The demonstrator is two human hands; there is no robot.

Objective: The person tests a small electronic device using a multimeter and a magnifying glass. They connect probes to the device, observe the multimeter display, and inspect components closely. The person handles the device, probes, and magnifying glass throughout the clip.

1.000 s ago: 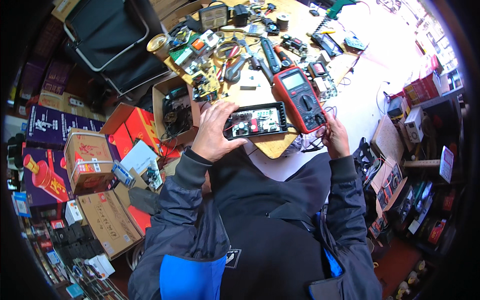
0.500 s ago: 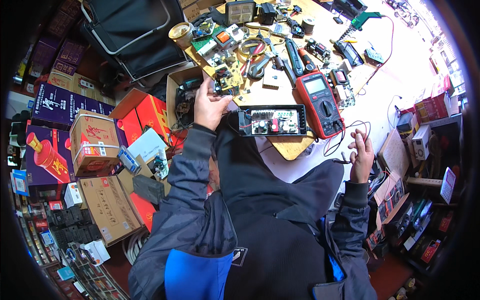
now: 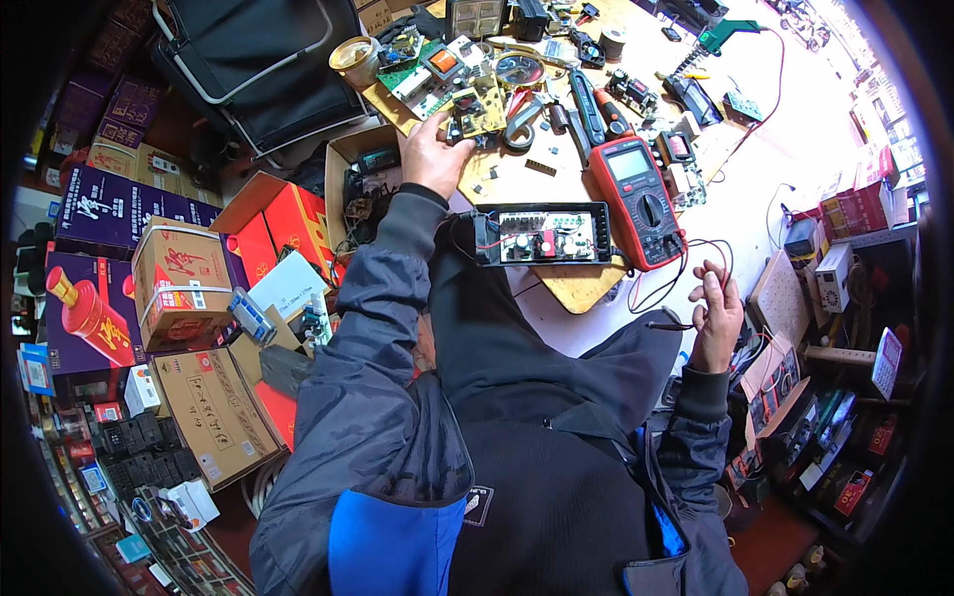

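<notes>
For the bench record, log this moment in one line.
Left hand: at edge of yellow circuit board; Right hand: holding black probe; Red multimeter: on table, beside black case; Black case: open, circuitry inside

Large white characters ran across a purple carton, and yellow ones down a purple bottle box. A strapped brown carton carried big red characters. Dark handwriting stood on a flat-sided cardboard carton. Lettering on the chest patch and digital multimeter was too small to read.
</notes>
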